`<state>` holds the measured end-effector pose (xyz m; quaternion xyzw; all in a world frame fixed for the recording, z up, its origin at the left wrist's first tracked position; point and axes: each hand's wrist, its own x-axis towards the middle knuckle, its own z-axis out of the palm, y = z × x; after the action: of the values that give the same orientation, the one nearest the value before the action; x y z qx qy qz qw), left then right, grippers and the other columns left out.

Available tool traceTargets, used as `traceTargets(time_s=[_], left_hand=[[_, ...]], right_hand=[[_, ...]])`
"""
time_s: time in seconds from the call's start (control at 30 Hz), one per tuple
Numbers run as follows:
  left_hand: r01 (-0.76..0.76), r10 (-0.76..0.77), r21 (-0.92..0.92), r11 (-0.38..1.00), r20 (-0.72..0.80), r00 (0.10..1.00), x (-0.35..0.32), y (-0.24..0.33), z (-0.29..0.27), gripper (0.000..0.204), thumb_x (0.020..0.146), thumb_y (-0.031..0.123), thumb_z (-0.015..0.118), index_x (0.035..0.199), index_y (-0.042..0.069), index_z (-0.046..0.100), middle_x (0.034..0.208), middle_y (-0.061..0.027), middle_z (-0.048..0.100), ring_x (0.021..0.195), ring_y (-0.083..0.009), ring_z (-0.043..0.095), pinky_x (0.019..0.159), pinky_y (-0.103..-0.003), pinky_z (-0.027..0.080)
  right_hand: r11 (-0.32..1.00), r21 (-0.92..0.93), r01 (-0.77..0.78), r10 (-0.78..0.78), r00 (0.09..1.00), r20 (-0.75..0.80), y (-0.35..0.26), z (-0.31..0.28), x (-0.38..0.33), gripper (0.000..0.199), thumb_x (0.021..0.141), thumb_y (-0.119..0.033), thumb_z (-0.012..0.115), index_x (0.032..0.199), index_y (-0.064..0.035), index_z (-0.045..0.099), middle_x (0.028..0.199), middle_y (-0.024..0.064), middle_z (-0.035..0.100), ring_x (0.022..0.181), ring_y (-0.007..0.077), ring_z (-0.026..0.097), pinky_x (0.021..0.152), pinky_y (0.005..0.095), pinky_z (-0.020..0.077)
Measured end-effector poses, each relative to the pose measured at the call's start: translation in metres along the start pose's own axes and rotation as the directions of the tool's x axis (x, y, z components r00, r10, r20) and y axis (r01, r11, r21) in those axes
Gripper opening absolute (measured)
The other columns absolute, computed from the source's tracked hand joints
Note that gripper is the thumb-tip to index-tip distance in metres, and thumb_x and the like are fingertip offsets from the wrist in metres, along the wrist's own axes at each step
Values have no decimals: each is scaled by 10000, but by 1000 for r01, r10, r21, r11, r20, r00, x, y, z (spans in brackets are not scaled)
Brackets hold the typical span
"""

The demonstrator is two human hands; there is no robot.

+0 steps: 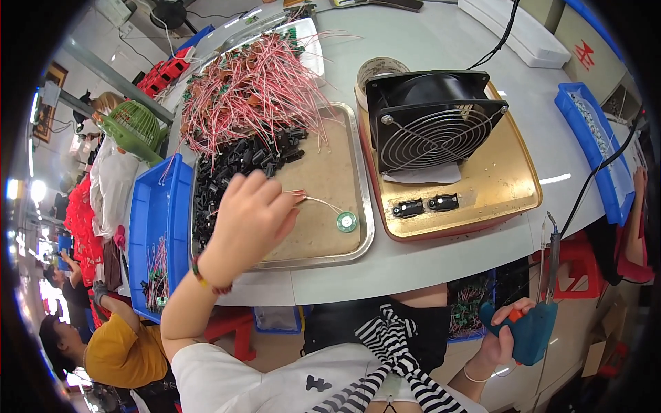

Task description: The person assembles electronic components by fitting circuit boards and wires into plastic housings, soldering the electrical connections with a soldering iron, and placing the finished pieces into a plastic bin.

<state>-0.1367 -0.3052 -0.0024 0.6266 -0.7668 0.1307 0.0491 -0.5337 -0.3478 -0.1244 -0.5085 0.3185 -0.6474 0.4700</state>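
Observation:
My left hand (pixel 258 213) is over the metal tray (pixel 367 227), its fingers curled downward beside the pile of small black parts (pixel 237 158). Whatever the fingertips grip is hidden behind the hand. Thin wires run from next to the fingers to a small round green part (pixel 346 221) lying on the tray's brown board. My right hand (pixel 501 339), low at the right and off the table, is wrapped round a teal soldering gun (pixel 537 330) with an orange trigger. The gun's metal tip points upward.
A large bundle of red and white wires (pixel 251 89) covers the tray's far end. Right of it, a black fan (pixel 434 120) stands on a gold tin lid (pixel 496 193) with two black parts (pixel 407 207). Blue bins (pixel 141 213) flank the table. Co-workers sit left and right.

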Motion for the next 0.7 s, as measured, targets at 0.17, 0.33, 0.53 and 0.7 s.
traceTargets(time_s=[0.17,0.33,0.53,0.7], left_hand=[[313,-322,80,947,168,932,-30,30,26,218,805,207,648,948,46,615,629,-88,589,518,-249,581,494,-352,455],[451,-444,-33,892,128,887,-37,19,41,370,836,195,623,1149,8,560,677,-97,622,527,-223,603,486,-330,471],[398,-454,-516,758,20,891,-9,2,55,308,819,96,643,1121,71,586,780,-77,621,532,-192,549,535,-304,464],[327,-365,-363,872,-38,930,4,-9,60,161,813,85,652,972,72,628,807,-63,579,613,-197,576,549,-301,470]], right_hand=[[1000,15,3,-3,1000,7,3,-2,1,444,714,-84,593,1107,17,415,1027,140,477,660,149,526,587,224,414],[1000,18,-12,12,1000,10,3,-2,2,446,713,-81,588,1112,16,414,1029,137,474,663,147,523,586,223,410],[1000,16,-21,20,1000,16,3,-2,2,435,719,-81,584,1106,14,412,1034,132,464,665,147,521,595,226,411],[1000,14,-14,14,1000,11,2,-2,1,435,715,-76,581,1105,13,410,1032,130,463,664,147,521,597,228,412]])
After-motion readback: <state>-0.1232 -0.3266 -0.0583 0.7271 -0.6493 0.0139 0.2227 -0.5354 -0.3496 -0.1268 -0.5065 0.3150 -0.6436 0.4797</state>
